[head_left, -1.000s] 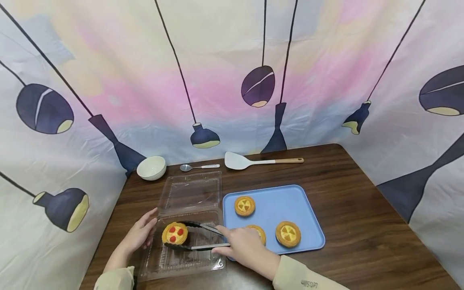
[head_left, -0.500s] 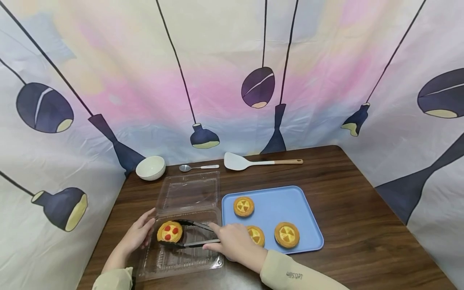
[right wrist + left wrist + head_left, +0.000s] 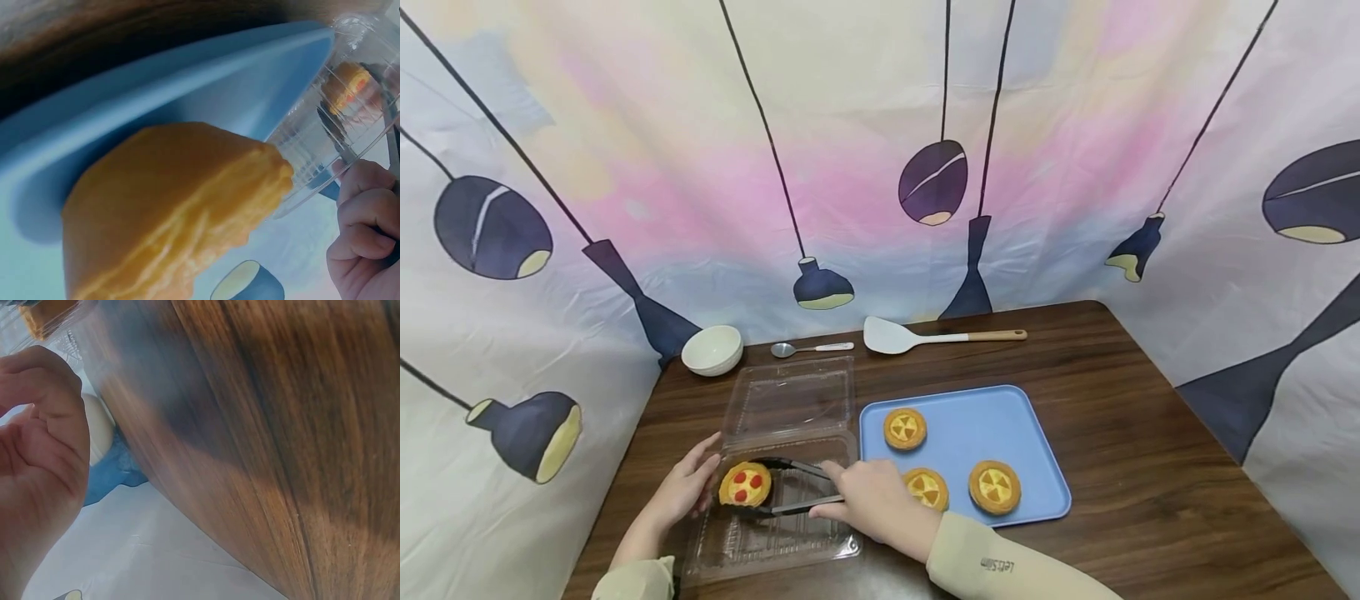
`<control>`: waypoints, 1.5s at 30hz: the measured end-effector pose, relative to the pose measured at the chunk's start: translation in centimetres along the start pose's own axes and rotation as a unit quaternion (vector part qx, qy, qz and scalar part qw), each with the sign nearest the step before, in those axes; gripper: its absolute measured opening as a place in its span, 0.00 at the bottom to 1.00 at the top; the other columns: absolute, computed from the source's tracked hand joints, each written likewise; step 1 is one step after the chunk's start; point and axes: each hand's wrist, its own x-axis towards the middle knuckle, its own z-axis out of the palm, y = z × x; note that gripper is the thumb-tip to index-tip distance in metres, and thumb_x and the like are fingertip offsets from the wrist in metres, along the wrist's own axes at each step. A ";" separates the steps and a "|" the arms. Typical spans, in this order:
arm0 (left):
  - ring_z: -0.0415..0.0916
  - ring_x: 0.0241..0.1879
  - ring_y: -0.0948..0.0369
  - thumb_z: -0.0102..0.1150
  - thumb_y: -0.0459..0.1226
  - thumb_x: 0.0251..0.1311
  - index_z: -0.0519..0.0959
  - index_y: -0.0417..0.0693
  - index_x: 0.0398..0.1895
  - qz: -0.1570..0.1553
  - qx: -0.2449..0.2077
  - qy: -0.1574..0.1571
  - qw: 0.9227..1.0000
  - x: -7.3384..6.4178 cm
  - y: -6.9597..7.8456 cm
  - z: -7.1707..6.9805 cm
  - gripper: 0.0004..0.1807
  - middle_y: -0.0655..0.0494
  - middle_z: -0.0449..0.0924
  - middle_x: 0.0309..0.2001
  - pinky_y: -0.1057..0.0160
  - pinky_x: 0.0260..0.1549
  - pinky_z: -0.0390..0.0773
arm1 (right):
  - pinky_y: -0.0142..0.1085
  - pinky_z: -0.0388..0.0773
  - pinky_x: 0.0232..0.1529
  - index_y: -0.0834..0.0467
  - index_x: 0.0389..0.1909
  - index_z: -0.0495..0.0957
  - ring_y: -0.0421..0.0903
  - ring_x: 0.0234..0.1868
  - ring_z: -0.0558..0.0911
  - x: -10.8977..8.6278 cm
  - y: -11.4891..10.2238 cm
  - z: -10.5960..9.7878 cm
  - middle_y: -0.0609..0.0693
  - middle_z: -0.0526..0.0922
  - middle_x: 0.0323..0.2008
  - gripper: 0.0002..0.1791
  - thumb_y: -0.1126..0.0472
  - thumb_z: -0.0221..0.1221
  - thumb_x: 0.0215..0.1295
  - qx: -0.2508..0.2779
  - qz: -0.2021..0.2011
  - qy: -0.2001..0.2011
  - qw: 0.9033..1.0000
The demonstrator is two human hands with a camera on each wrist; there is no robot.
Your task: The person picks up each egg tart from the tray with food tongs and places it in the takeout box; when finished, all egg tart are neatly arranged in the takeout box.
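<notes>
My right hand (image 3: 874,498) grips black-tipped metal tongs (image 3: 801,507), also seen in the right wrist view. Between the tong tips sits a tart (image 3: 746,484) with red toppings, at the left side of the clear plastic container's base (image 3: 805,540). At that container's left edge, my left hand (image 3: 683,487) holds the rim with bent fingers; its fingertips are partly hidden. A blue tray (image 3: 981,421) to the right carries three tarts with yellow wedge toppings: one at the back (image 3: 905,428), one at the front right (image 3: 995,487), and one (image 3: 927,489) partly behind my right hand.
The container's lid (image 3: 792,400) lies open behind its base. Along the back of the wooden table (image 3: 1120,433) are a white bowl (image 3: 712,350), a spoon (image 3: 812,348) and a white turner (image 3: 925,336) with a wooden handle. A printed curtain (image 3: 865,167) hangs behind.
My right hand has moved left with the tongs, carrying the red-topped tart toward the container's left side. My left hand has stayed at the container's edge.
</notes>
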 end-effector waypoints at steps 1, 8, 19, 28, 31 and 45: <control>0.63 0.14 0.59 0.38 0.41 0.77 0.48 0.43 0.74 0.001 -0.001 -0.001 1.000 0.0 0.0 0.0 0.28 0.51 0.63 0.23 0.60 0.13 0.68 | 0.31 0.55 0.07 0.45 0.55 0.77 0.38 0.11 0.65 0.0 0.0 0.0 0.39 0.58 0.06 0.36 0.24 0.51 0.55 0.000 0.001 0.001 1.000; 0.63 0.14 0.59 0.39 0.42 0.77 0.48 0.43 0.74 0.002 -0.001 0.000 1.000 0.1 -0.2 0.0 0.29 0.51 0.63 0.23 0.60 0.13 0.68 | 0.30 0.55 0.08 0.45 0.58 0.75 0.37 0.11 0.63 -0.2 0.2 0.0 0.38 0.58 0.06 0.40 0.23 0.50 0.53 -0.009 -0.008 -0.001 1.000; 0.64 0.15 0.59 0.39 0.42 0.77 0.49 0.43 0.74 -0.001 0.005 0.004 1.000 -0.1 -0.3 -0.1 0.28 0.51 0.63 0.24 0.61 0.13 0.69 | 0.29 0.49 0.07 0.44 0.60 0.75 0.34 0.07 0.54 -1.3 1.8 -1.7 0.38 0.53 0.06 0.41 0.22 0.50 0.52 -0.036 -0.029 0.028 0.999; 0.64 0.14 0.59 0.39 0.41 0.76 0.49 0.42 0.73 0.008 0.002 0.005 1.000 0.0 -0.2 0.0 0.28 0.51 0.63 0.24 0.61 0.12 0.69 | 0.29 0.55 0.08 0.49 0.62 0.74 0.33 0.10 0.59 -2.9 5.9 -5.4 0.36 0.61 0.10 0.43 0.24 0.49 0.55 0.038 -0.021 0.028 0.999; 0.64 0.14 0.59 0.39 0.40 0.77 0.49 0.40 0.73 0.013 0.005 0.004 1.000 0.0 -0.2 -0.1 0.28 0.50 0.63 0.24 0.61 0.12 0.69 | 0.29 0.57 0.08 0.49 0.62 0.74 0.33 0.10 0.60 -3.5 7.3 -6.1 0.36 0.62 0.10 0.44 0.22 0.45 0.56 0.044 -0.004 0.027 0.999; 0.64 0.14 0.60 0.37 0.39 0.77 0.49 0.41 0.73 0.009 0.005 0.003 1.000 0.0 -0.3 0.0 0.27 0.51 0.63 0.24 0.61 0.13 0.69 | 0.31 0.53 0.12 0.44 0.64 0.72 0.35 0.09 0.57 -7.2 11.4 -6.2 0.37 0.57 0.06 0.40 0.25 0.52 0.55 0.076 0.105 0.043 0.991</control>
